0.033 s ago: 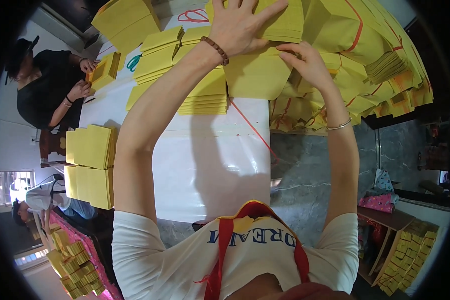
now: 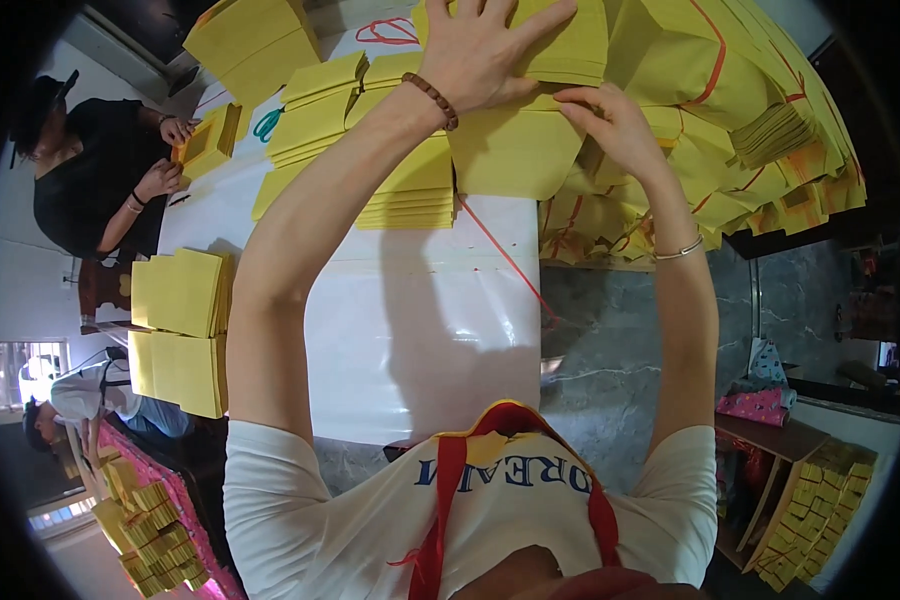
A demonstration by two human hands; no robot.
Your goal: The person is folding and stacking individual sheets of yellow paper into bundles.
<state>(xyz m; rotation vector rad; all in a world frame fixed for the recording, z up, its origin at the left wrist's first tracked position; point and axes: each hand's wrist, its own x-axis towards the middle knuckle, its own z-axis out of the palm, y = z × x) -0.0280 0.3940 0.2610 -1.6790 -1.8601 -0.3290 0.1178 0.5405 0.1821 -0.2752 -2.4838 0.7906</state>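
My left hand presses down with fingers spread on a stack of yellow paper at the top of the view. Beside that stack's near edge, my right hand has its thumb and fingertips close together in a pinch at the yellow paper that sticks out below. How much paper is between those fingertips is hard to see. More yellow stacks lie under and beside my left forearm.
Bundles of yellow paper tied with red string pile up at the far right. A white-covered table bears a red string, green scissors and further stacks. At left, a person in black handles yellow paper; another person bends farther back.
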